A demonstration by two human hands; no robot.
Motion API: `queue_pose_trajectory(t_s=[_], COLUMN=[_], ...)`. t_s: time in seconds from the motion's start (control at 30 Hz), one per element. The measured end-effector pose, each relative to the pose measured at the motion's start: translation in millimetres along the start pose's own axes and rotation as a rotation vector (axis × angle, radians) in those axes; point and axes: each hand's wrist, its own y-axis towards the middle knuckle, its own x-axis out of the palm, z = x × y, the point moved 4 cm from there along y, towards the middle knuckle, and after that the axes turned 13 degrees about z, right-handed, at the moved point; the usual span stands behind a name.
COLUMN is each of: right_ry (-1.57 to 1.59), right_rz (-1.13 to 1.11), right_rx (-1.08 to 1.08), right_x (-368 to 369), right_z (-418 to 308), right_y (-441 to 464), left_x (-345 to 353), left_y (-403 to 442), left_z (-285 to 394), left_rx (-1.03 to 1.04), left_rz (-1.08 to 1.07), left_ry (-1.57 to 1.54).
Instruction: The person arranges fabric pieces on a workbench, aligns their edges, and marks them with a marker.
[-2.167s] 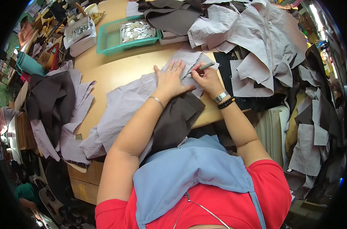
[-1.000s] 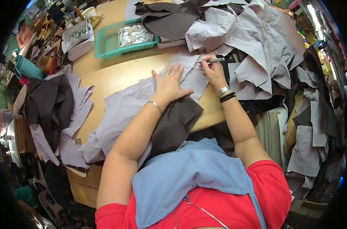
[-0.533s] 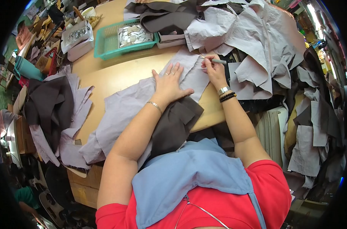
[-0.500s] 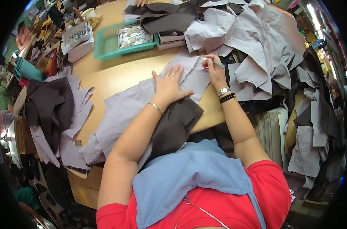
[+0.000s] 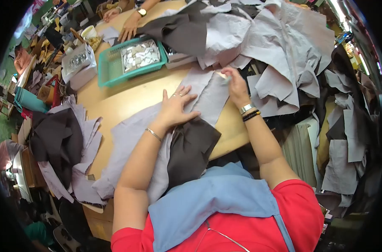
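the left hand [image 5: 175, 108] lies spread and holds nothing, pressing on the pale cloth [image 5: 136, 130] that runs across the worktop [image 5: 100, 101] and beneath the left forearm. at two o'clock from it, the right hand [image 5: 238, 87] curls its fingers at the cloth's far end; blur hides whether it grasps anything, so i cannot tell. one dark brown cloth [image 5: 191, 149] sits at five o'clock, beside the left thumb. two hands of a co-worker [image 5: 130, 28] appear at eleven o'clock. nearer, also at eleven, one green basket [image 5: 109, 72] contains a heap of small pale pieces [image 5: 142, 54], too many to count. at ten o'clock, one white box [image 5: 83, 74] holds shiny bits [image 5: 75, 59].
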Motion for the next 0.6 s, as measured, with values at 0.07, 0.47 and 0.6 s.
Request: queue_pose_trajectory(t_s=[0.07,0.47,0.6], right_ry=[0.26,0.362,0.337], right_rz=[-0.056,-0.462,-0.48], right_rx=[0.418,0.615,0.561], right_x=[-8.9,17.8,30.9], right_z=[-1.8,-75.6,-78.8], right_y=[-10.2,-60.9,-70.0], left_x=[-7.9,-5.9,-7.1], left_y=[-9.3,-18.9,-19.2], left_z=[1.7,3.2,4.0], left_rx=[0.104,0.074,0.07], left_rz=[0.008,0.061,0.065], left_ry=[0.041,0.115,0.09])
